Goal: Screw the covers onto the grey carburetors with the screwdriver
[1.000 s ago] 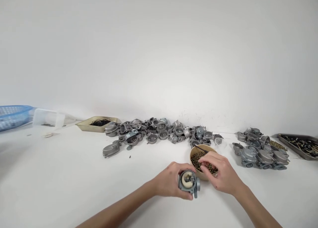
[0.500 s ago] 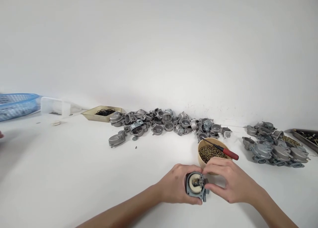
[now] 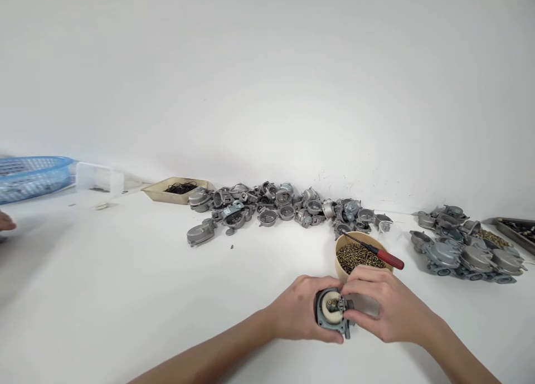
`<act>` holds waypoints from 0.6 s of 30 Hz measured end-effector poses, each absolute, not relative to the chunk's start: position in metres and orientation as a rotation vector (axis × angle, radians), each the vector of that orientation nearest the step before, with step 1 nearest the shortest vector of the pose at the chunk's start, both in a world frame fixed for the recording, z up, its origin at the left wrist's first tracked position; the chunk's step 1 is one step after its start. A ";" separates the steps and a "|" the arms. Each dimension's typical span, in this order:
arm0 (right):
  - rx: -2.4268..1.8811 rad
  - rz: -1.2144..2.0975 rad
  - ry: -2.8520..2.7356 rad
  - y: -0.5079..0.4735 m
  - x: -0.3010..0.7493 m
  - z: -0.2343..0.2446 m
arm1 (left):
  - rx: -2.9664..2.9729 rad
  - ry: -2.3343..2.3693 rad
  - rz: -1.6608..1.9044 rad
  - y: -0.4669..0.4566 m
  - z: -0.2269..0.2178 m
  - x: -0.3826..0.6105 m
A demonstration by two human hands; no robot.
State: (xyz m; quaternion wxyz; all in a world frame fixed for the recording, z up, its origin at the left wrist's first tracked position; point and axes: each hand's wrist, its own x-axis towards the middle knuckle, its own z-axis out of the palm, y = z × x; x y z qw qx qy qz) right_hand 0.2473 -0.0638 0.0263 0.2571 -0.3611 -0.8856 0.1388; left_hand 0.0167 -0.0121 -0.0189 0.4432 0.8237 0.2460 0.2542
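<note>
My left hand (image 3: 298, 311) is wrapped round a grey metal carburetor body (image 3: 321, 318), its open side facing up. Inside it sit a white float (image 3: 327, 312) and a small brass part. From the other side, the thumb and fingers of my right hand (image 3: 382, 303) grip the carburetor's right edge, beside the float. Whether a small part is between those fingertips is hidden. Just beyond my right hand stands a cream bowl of brass screws (image 3: 355, 257), with a red-handled screwdriver (image 3: 390, 259) lying across its rim.
Carburetor bowls and bodies (image 3: 267, 215) are heaped along the wall; assembled carburetors (image 3: 472, 256) stand at right beside a dark tray (image 3: 516, 232). At left are a tray of black rings (image 3: 156, 194), a clear container (image 3: 87, 178), a blue basket (image 3: 54, 178) and another person's hand (image 3: 6, 222).
The view has shifted slightly, with the scene a little further right. Both my hands keep their hold on the carburetor. Another person's hand has come further in at the left edge.
</note>
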 end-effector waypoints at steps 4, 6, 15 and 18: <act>-0.990 0.383 -2.400 -0.063 0.247 0.026 | 2.035 0.614 0.621 -0.012 -0.019 0.016; -0.991 0.379 -2.401 -0.062 0.246 0.026 | 2.035 0.615 0.621 -0.011 -0.020 0.016; -1.006 0.334 -2.408 -0.065 0.246 0.026 | 2.045 0.610 0.640 -0.010 -0.019 0.017; -1.031 0.333 -2.405 -0.065 0.245 0.025 | 2.083 0.584 0.656 -0.010 -0.022 0.016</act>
